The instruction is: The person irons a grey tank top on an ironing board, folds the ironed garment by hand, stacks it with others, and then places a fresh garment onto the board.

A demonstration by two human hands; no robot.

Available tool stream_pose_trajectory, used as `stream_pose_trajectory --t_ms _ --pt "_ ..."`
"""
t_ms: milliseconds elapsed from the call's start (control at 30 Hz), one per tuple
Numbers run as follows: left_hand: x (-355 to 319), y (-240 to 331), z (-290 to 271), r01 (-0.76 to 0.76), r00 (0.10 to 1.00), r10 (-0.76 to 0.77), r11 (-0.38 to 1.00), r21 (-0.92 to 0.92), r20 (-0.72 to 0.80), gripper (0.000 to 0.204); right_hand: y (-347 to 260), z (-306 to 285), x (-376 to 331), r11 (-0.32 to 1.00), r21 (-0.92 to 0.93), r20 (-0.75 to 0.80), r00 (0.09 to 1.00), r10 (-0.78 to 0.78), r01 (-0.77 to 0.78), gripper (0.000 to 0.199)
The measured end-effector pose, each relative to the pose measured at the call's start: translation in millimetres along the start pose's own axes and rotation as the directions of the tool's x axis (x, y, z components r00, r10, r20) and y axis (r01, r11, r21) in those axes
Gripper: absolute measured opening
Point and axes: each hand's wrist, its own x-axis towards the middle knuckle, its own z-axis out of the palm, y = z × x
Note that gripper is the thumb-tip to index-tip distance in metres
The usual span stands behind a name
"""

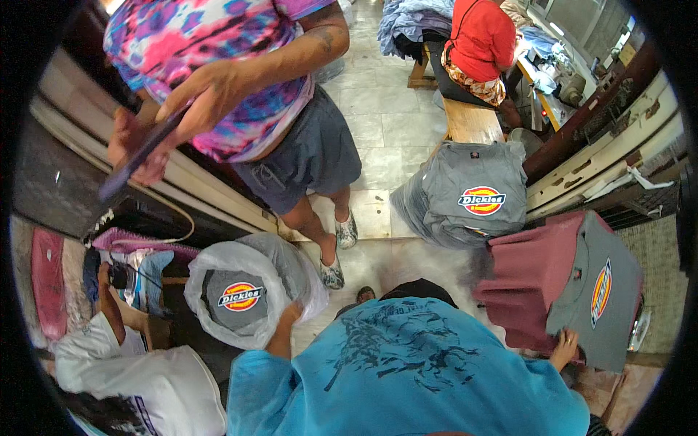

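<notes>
My left hand [286, 320] grips the rim of a clear plastic bag [291, 272] that holds folded grey T-shirts [236, 296] with a round red and yellow logo on top. My right hand [564, 346] holds the lower edge of a grey T-shirt [592, 291] with the same logo, draped over a stack of maroon garments [534, 272] at my right. My blue printed shirt [407, 370] fills the lower middle of the view.
A person in a tie-dye top and grey shorts [240, 80] stands in front, holding a dark flat object [134, 160]. A tall pile of grey T-shirts [465, 196] stands beside a wooden bench [471, 120], where a person in red [480, 43] sits. A person in white [138, 378] is at lower left.
</notes>
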Motion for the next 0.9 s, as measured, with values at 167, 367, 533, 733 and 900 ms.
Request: stream_pose_trajectory --t_ms 167,367,533,733,900 --pt "142.2 166.1 -155.5 -0.377 0.919 0.378 0.926 0.032 -0.111 0.043 -28.3 40.7 -46.2 0.758 -0.171 0.111 0.752 0.65 -0.63 0.028" --pt "154.8 399.3 -150.6 -0.42 0.879 0.472 0.833 -0.359 0.066 0.04 -80.7 210.5 -38.6 0.654 -0.254 0.7 0.331 0.633 -0.713 0.027" --pt "175.8 500.9 -189.4 -0.545 0.824 0.555 0.831 -0.11 0.108 0.039 -117.0 282.4 85.0 0.681 -0.07 0.774 0.391 0.498 -0.729 0.028" --pt "256.1 538.7 -313.2 -0.296 0.929 0.282 0.955 -0.025 -0.24 0.041 -150.1 341.1 189.6 0.619 -0.007 0.767 0.393 0.508 -0.786 0.029" --pt "383.2 487.2 -383.5 -0.094 0.865 0.172 0.978 0.184 -0.472 0.044 -180.8 368.1 213.6 0.543 -0.132 0.76 0.267 0.593 -0.829 0.03"
